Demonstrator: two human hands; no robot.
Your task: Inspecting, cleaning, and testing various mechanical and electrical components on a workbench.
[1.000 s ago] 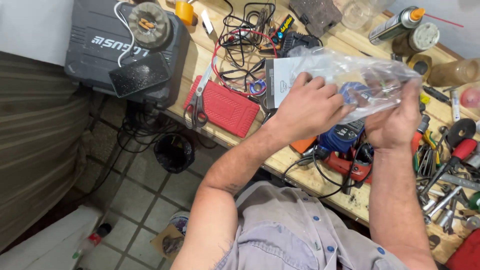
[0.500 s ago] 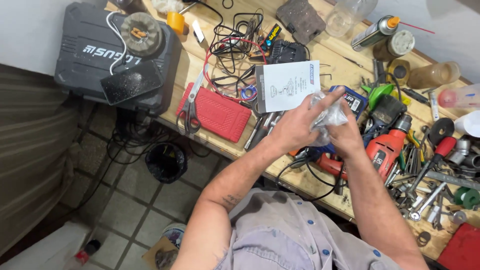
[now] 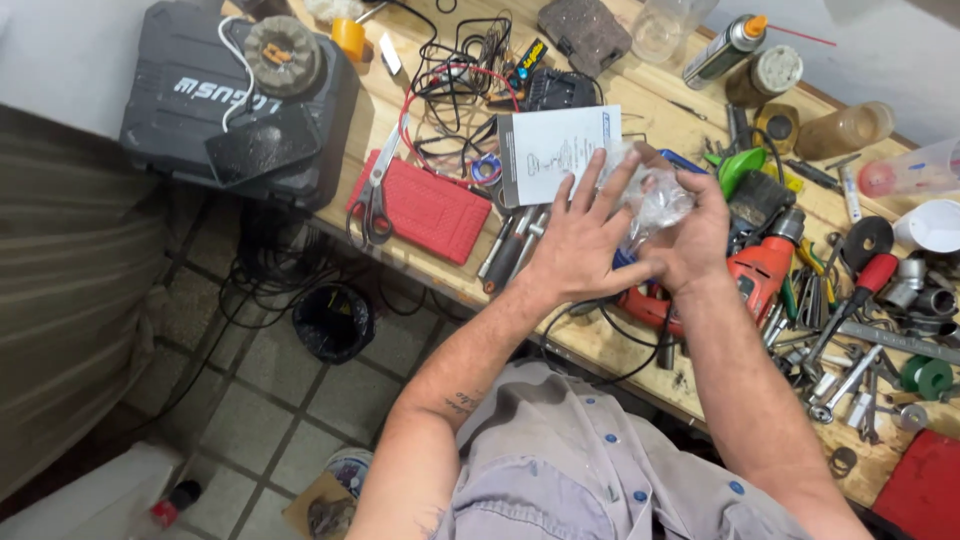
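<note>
A: Plastic bag, clear and crumpled, sits right of centre in the frame, pressed between both palms above the wooden bench.

B: Grip state?

A: Left hand is flat, fingers spread and pointing to the upper right, palm against the bag. Right hand is cupped on the far side, fingers curled over the top. Bag is squeezed between the two.

B: Orientation? Long axis?

A: Wadded into a lump, so no clear long axis. Can't tell which end is the mouth.

B: What's around it?

A: White printed sheet just left of the left hand's fingertips. Orange drill directly below the right hand. Red case with scissors across its left edge, centre-left. Black tool case at upper left. Loose wrenches at the right edge.
</note>
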